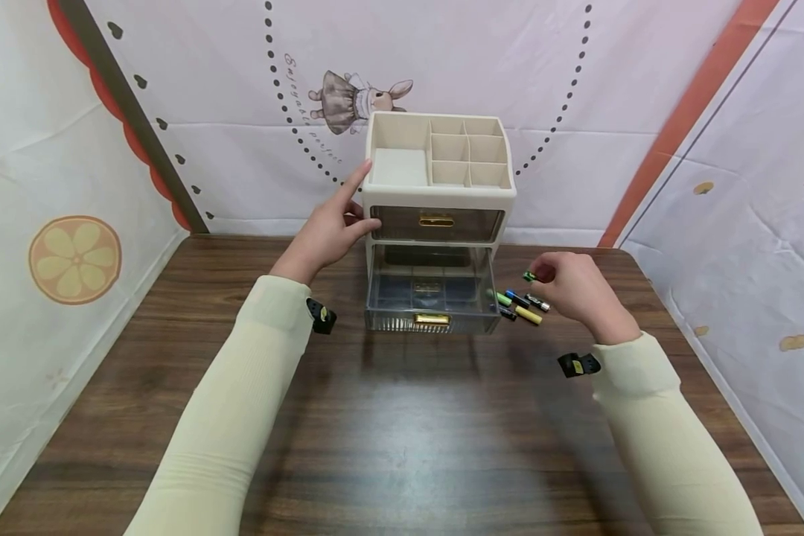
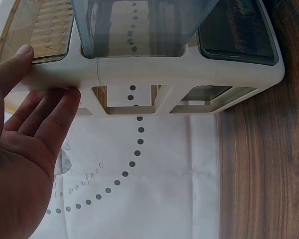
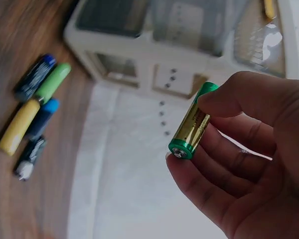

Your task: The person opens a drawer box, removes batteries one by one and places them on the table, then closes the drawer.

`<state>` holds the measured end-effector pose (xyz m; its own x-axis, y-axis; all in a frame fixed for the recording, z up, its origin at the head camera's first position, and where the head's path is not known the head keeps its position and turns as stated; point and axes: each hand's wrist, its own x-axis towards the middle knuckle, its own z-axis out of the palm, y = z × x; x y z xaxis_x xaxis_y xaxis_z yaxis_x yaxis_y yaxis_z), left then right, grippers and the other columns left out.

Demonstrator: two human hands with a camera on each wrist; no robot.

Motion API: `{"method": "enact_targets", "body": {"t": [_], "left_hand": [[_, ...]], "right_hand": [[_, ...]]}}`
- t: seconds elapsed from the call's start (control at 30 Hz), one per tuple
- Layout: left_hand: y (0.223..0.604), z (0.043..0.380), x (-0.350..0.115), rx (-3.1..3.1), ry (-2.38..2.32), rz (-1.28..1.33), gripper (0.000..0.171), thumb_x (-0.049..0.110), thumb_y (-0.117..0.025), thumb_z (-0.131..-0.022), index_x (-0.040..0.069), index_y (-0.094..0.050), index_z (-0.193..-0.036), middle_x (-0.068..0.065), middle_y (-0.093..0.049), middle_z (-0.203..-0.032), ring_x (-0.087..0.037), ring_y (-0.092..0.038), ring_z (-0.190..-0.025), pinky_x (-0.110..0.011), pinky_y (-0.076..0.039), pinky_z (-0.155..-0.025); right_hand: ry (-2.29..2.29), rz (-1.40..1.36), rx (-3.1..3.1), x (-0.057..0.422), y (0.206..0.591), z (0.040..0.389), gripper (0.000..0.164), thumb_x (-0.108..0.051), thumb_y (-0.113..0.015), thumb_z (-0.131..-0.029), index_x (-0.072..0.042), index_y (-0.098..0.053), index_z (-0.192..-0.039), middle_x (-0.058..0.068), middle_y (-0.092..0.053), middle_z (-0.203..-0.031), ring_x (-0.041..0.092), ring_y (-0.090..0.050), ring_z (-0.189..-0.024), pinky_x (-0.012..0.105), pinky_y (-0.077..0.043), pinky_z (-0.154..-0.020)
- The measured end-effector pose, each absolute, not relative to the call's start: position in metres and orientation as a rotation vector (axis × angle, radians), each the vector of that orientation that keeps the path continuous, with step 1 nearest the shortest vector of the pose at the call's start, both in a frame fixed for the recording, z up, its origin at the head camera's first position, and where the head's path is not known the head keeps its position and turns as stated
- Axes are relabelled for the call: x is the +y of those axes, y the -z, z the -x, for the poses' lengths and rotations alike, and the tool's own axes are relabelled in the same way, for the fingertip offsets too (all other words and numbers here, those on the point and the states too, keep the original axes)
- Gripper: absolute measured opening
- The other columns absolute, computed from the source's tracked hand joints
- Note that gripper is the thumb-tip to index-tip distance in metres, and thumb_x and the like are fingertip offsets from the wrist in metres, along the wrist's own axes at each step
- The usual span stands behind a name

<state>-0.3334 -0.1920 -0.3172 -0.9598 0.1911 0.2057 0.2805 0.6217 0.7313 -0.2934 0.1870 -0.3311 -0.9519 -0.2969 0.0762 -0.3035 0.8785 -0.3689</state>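
A white desktop organizer (image 1: pixel 438 190) with smoked clear drawers stands at the back of the table. Its lower drawer (image 1: pixel 432 298) is pulled out, and the upper drawer (image 1: pixel 435 223) is closed. My left hand (image 1: pixel 328 232) rests on the organizer's left side, thumb at the front edge, fingers along the side wall (image 2: pixel 89 72). Right of the organizer, my right hand (image 1: pixel 572 286) pinches a green and gold battery (image 3: pixel 192 124) between thumb and fingers, held above the table. Several loose batteries lie below it, including a yellow battery (image 1: pixel 528 316) and a light green battery (image 3: pixel 54 81).
The organizer's top has an open tray (image 1: pixel 400 165) at left and several small compartments (image 1: pixel 469 152) at right. Behind it hangs a printed cloth (image 1: pixel 228 89). The dark wooden table (image 1: pixel 402 447) stretches in front.
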Motion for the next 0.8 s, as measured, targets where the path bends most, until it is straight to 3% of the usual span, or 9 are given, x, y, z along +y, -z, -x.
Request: {"method": "enact_targets", "body": {"t": [0.4,0.8], "left_hand": [[0.316,0.332,-0.192,-2.729,1.255,0.39,0.086,0.035,-0.067,-0.091,0.065,-0.006,-0.143,-0.008,-0.063,-0.105,-0.023,-0.062,-0.101,-0.043,-0.049,-0.088],[0.316,0.333,-0.191,-2.731,1.251,0.389,0.086,0.034,-0.067,-0.091,0.068,-0.006,-0.141,-0.008,-0.063,-0.104,-0.023,-0.062,-0.1,-0.042,-0.049,-0.087]], "right_hand": [[-0.537,-0.383,-3.092,0.213,0.364,0.307,0.025,-0.019,-0.065,-0.091,0.002,-0.067,-0.105,0.021,-0.068,-0.1,0.033,-0.063,-0.088,0.048,-0.05,-0.074],[-0.562,-0.357,-3.111,0.226,0.395,0.321,0.024,-0.013,-0.066,-0.089,0.003,-0.065,-0.106,0.022,-0.066,-0.098,0.031,-0.062,-0.081,0.041,-0.05,-0.064]]}}
